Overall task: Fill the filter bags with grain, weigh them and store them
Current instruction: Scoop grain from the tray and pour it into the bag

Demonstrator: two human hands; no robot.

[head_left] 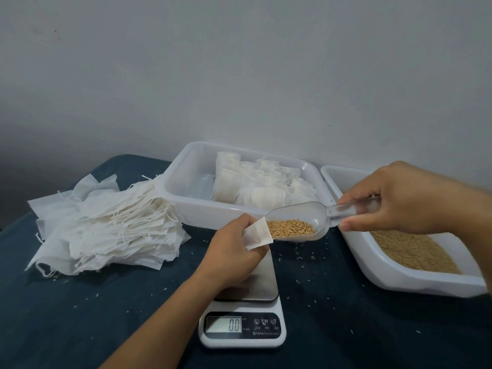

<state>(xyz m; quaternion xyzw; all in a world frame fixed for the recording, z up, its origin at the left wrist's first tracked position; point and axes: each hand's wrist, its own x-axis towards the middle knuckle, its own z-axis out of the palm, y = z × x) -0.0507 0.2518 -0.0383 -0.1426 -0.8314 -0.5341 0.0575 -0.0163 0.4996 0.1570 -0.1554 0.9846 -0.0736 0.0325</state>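
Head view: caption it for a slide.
Right hand tips clear plastic scoop of grain into small white filter bag held by left hand.

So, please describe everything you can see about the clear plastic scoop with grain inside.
The clear plastic scoop looks transparent and glossy, with a rounded bowl and a tubular handle. The bowl holds a small heap of golden-brown grain. It lies nearly level above the steel-topped digital kitchen scale, its mouth pointing left. The right hand grips the handle; the left hand holds a small white filter bag against the scoop's mouth.
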